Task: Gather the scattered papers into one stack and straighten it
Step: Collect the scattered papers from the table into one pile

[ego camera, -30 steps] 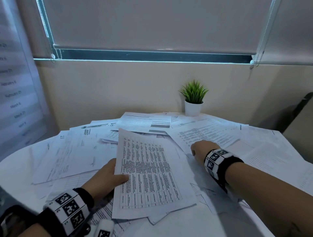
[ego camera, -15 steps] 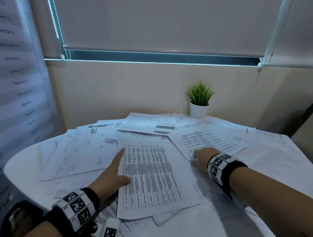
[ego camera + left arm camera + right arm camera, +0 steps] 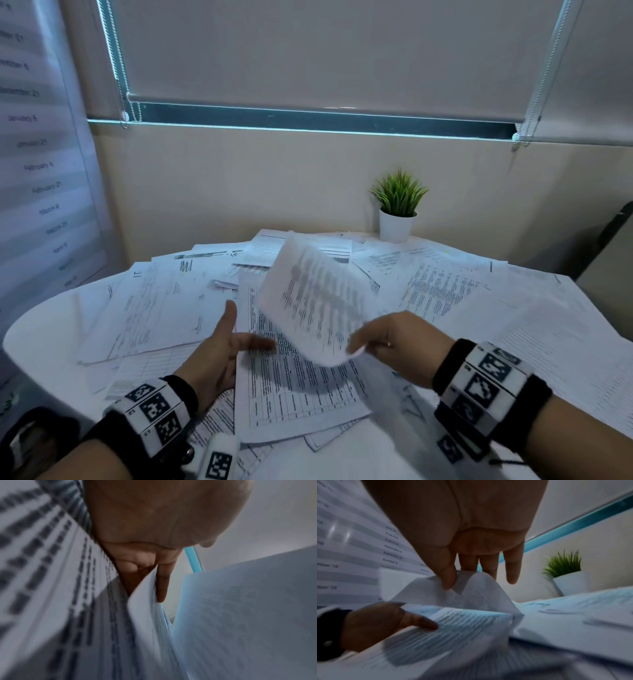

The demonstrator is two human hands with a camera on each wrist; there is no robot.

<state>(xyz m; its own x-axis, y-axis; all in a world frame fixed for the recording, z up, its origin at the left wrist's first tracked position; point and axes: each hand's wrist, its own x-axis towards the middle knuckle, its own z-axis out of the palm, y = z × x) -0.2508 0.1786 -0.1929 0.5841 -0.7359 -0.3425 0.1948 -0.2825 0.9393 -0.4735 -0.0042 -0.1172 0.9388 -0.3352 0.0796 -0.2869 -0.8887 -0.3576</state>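
Observation:
Printed white papers [image 3: 161, 308] lie scattered over a round white table [image 3: 41, 329]. A table-printed sheet [image 3: 294, 387] tops a loose pile at the front centre. My left hand [image 3: 239, 330] lies at its left edge, with the thumb [image 3: 421, 622] resting on the print and the fingers straight. My right hand [image 3: 356, 346] pinches the near corner of a lifted sheet [image 3: 308, 301], which curls up, blurred, above the pile. In the right wrist view the thumb and fingers [image 3: 448, 582] pinch that sheet [image 3: 481, 592] where it buckles.
A small green plant in a white pot [image 3: 397, 212] stands at the table's far edge by the wall. More sheets [image 3: 513, 329] cover the right side. A wall chart with dates [image 3: 34, 164] hangs on the left. The table's left rim is bare.
My right hand, which lay on the papers at the right, now holds one sheet up over the central pile. My left hand stays at the pile's left edge. The camera has moved.

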